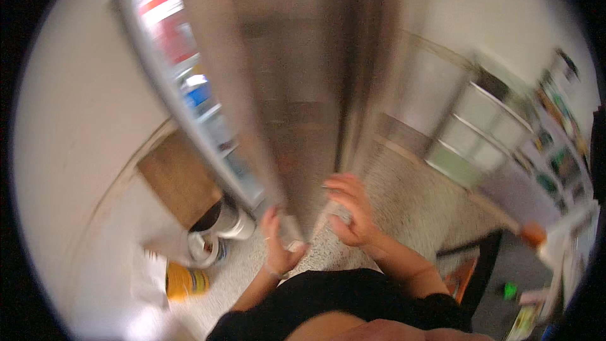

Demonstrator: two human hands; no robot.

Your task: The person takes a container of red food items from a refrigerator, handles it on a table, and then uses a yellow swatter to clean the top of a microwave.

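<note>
My left hand is low in the middle of the picture, its fingers pointing up and its thumb out to the side. A small pale patch shows by the thumb; blur hides whether it is something held. To its right my right hand is raised with curved fingers and the thumb apart, and nothing shows in it. Beyond both hands stands a tall brownish panel, perhaps a door, badly blurred. Just left of that rises a narrow lit cabinet with shelves of red, white and blue goods.
Against the left wall are a brown cardboard box, a white bucket and a yellow container. Speckled floor runs to a drawer unit on the right. A dark-framed grey surface is at lower right.
</note>
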